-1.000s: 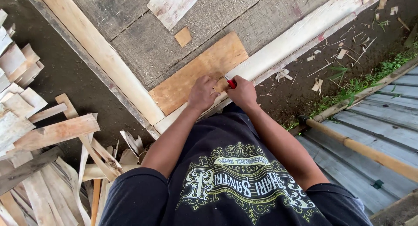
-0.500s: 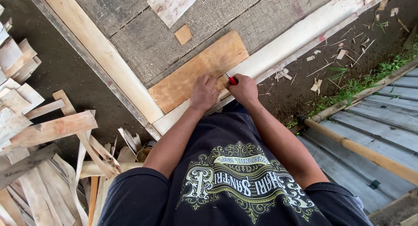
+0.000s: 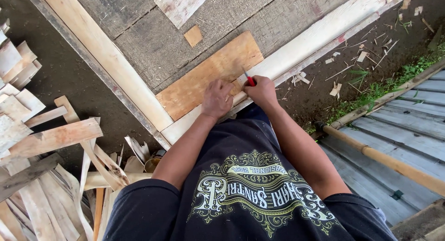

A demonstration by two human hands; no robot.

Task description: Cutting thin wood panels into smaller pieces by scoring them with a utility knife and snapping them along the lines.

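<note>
A brown plywood piece [image 3: 204, 78] lies flat in the corner of a pale wooden frame [image 3: 106, 64]. My left hand [image 3: 216, 99] presses down on the plywood's near right edge, fingers curled. My right hand [image 3: 260, 89] grips a red pencil [image 3: 249, 79] with its tip on the plywood beside the frame rail [image 3: 320, 39]. Both hands sit close together, almost touching.
A heap of wood offcuts and strips [image 3: 41, 143] lies at the left. A small square scrap [image 3: 193, 35] and a pale board [image 3: 181, 3] rest on the grey panel. Corrugated metal sheets [image 3: 398, 143] and a wooden pole [image 3: 384, 160] are at the right, past wood chips and grass.
The pencil tip has shifted slightly along the plywood edge and my hands have edged a little to the right. The plywood has stayed in place.
</note>
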